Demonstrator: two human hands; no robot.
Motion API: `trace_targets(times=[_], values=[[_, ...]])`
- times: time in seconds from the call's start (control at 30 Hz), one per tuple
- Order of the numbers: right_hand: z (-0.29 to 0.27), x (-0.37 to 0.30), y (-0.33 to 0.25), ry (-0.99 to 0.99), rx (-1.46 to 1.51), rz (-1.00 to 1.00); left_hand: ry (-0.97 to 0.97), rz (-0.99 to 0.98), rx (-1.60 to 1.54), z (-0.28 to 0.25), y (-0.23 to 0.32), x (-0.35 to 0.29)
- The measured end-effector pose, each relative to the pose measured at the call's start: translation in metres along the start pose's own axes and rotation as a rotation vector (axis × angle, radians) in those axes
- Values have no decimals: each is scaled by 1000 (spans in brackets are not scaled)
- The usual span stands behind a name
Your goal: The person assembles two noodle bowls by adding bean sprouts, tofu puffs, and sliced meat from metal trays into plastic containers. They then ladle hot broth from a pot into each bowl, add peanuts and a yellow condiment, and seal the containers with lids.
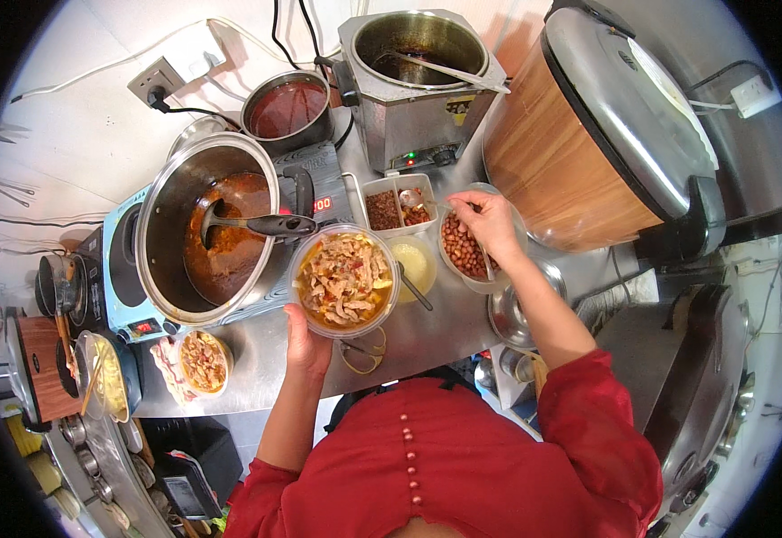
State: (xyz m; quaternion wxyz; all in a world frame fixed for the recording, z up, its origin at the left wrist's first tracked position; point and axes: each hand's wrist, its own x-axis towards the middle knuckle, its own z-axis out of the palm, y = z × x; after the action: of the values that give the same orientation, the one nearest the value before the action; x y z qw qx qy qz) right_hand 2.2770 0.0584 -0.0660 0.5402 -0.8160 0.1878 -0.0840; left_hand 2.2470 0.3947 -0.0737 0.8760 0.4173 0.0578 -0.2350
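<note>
My left hand (307,348) is wrapped round the side of a clear round takeaway bowl (396,289), raised over the counter's front part. Meat strips (346,273) in reddish, oily broth fill it. My right hand (490,224) reaches over a clear tub (475,284) of red-skinned peanuts (459,244), its fingers drawn together. What they pinch, if anything, is hidden; a pale strip shows below them in the tub. Between the two containers sits a small tub of pale yellow contents (413,262) with a dark-handled spoon (416,289).
Left of the bowl, a large steel pot (153,269) of red broth with a black-handled ladle (270,226) sits on an induction cooker (135,309). Behind are a saucepan (288,108), a steel warmer (400,125) and a wood-patterned cooker (570,134). Another filled bowl (204,363) stands near the counter's front edge.
</note>
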Motion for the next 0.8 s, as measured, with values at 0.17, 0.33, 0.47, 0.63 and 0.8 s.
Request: trace_targets(times=[0.17,0.33,0.47,0.63,0.8], values=[[-14,-7,-17,-32,196,47,-36,-15,-21,2,-1,3],[-28,-42,-57,-115,323,41,-63,-29,-54,3,-8,8],[-17,-80,-89,-166,34,-439,-67,10,-49,4,-13,11],[-17,-83,-95,49,-326,-628,-31,11,-47,5,-16,11],[1,-34,-48,29,-555,-716,-79,38,-64,0,-18,7]])
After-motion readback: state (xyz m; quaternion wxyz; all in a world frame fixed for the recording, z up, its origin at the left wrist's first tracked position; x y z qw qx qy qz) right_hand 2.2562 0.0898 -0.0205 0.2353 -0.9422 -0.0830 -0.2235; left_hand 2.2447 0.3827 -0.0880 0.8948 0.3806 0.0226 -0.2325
